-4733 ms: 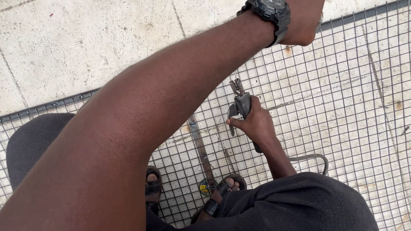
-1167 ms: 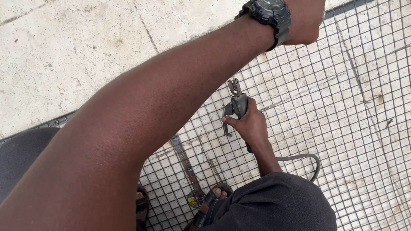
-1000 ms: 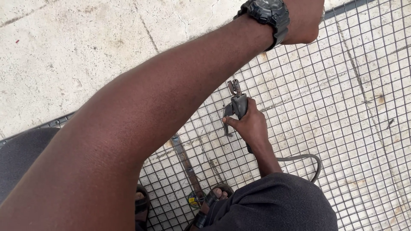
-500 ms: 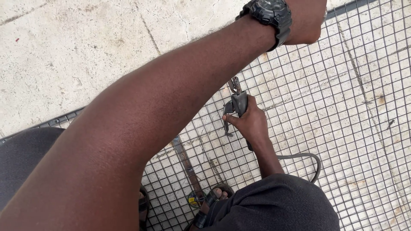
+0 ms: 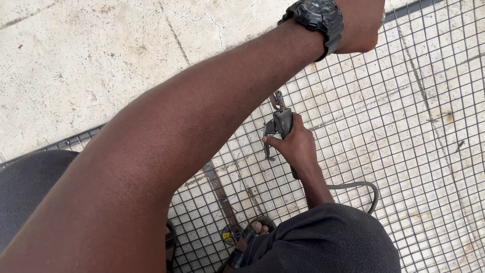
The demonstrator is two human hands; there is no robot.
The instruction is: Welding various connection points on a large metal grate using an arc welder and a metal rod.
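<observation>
My left arm crosses the view from bottom left to top right, with a black wristwatch on it. My left hand is curled at the top edge, by the dark frame bar of a wire mesh panel; what its fingers hold is hidden. My right hand rests on the mesh in the middle, shut on a grey clamp-like tool. The tool's metal jaws point away from me and touch the mesh. A grey cable loops out from behind that wrist.
The mesh panel lies on a pale cracked concrete floor. A flat rusty metal strip lies under the mesh near my sandalled foot. My knees in dark trousers fill the bottom edge.
The view has shifted slightly. Both hands stay where they were, the right one still on the tool at the same spot on the mesh.
</observation>
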